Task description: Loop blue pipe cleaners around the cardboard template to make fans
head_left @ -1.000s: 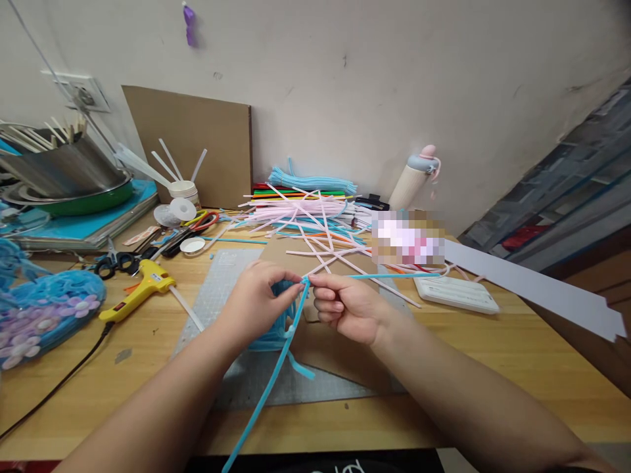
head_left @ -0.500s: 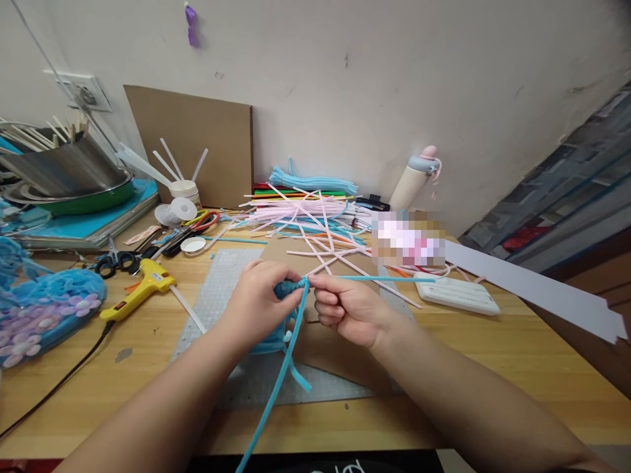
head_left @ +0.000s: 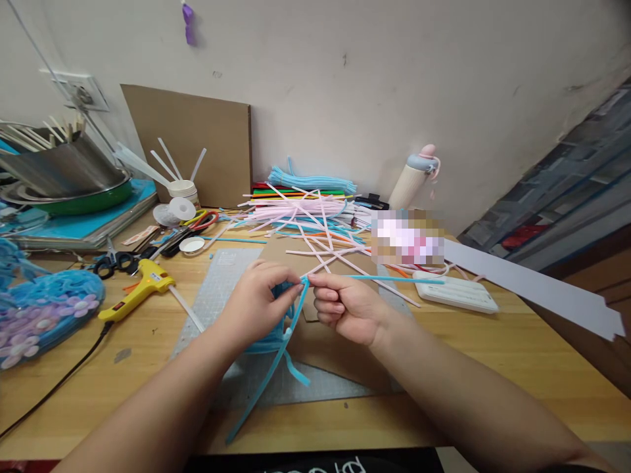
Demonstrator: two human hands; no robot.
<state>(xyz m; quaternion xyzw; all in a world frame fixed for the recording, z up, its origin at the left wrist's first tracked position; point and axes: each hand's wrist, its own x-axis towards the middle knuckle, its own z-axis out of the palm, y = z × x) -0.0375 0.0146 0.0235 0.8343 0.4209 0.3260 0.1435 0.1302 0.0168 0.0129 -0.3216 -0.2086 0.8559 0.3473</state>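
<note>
My left hand [head_left: 263, 299] pinches a blue fuzzy-stem piece [head_left: 263, 344] between thumb and fingers, above the grey cutting mat [head_left: 246, 387]. Right beside it, my right hand [head_left: 348, 305] has thumb and index finger closed on a blue stem [head_left: 399, 279] where it meets the piece. That stem stretches out to the right past my hand. From the same junction another long blue stem [head_left: 269, 376] hangs down toward the table's front edge, and a short curled end [head_left: 297, 373] lies beside it. Much of the piece is hidden behind my left hand.
A yellow glue gun [head_left: 135, 295], scissors [head_left: 116, 261] and a blue piece with flowers [head_left: 46, 315] are at the left. Pink stems [head_left: 305, 210] are heaped behind my hands, over cardboard [head_left: 345, 355]. At the right are a bottle [head_left: 411, 180] and a white device [head_left: 456, 293].
The hanging stem's lower end has swung slightly left and up. My left fingers have shifted a little at the junction. Both hands keep their hold.
</note>
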